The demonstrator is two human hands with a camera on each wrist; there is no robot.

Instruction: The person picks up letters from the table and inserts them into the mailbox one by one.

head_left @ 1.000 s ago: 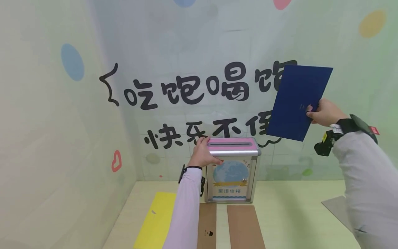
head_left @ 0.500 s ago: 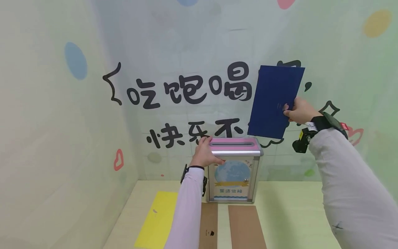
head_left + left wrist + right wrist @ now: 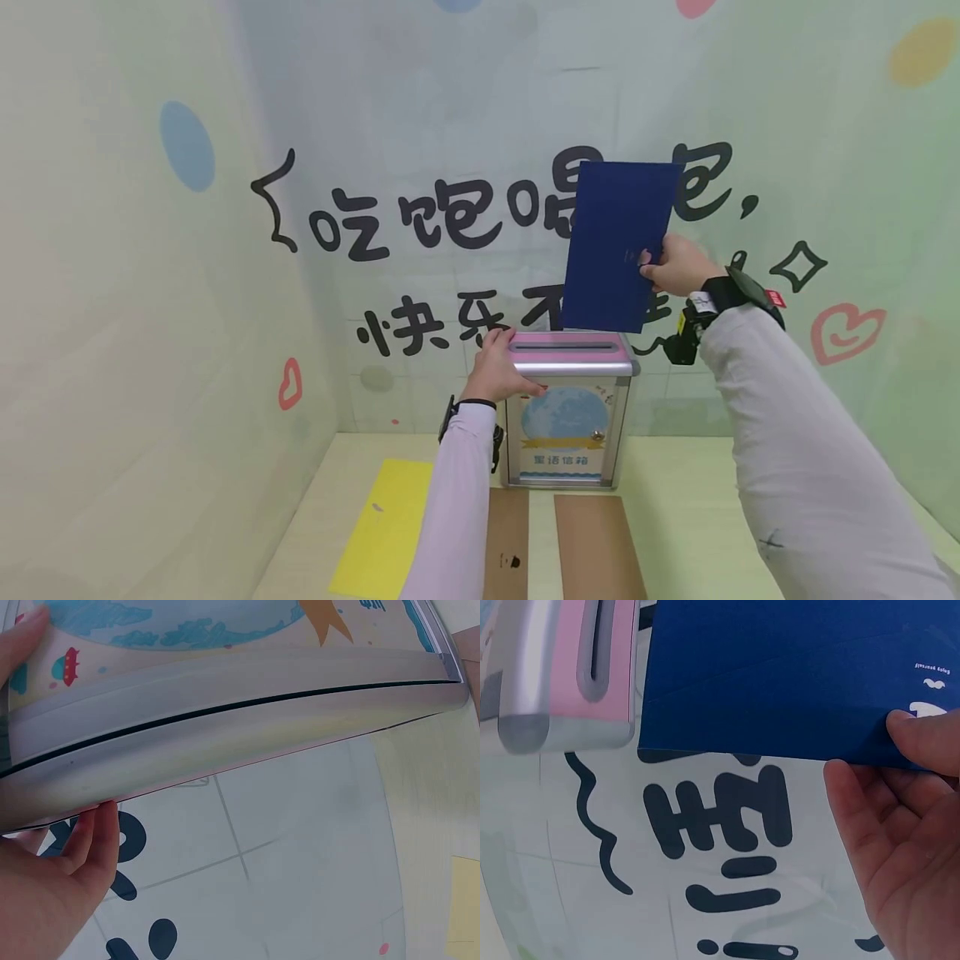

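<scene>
My left hand grips the upper left corner of the metal-framed letter box, fingers on its pink slotted top and thumb on its front. In the left wrist view the hand holds the box's edge. My right hand pinches a dark blue envelope by its right side, upright above the box top. In the right wrist view the thumb of the hand lies on the envelope, whose end is beside the pink top with its slot.
On the pale table lie a yellow envelope at the left and two brown ones, one beside my left sleeve, the other in front of the box. A wall with large black characters stands behind.
My right hand has moved left with the blue envelope, from beside the box to above its top. My left hand has kept its grip on the box.
</scene>
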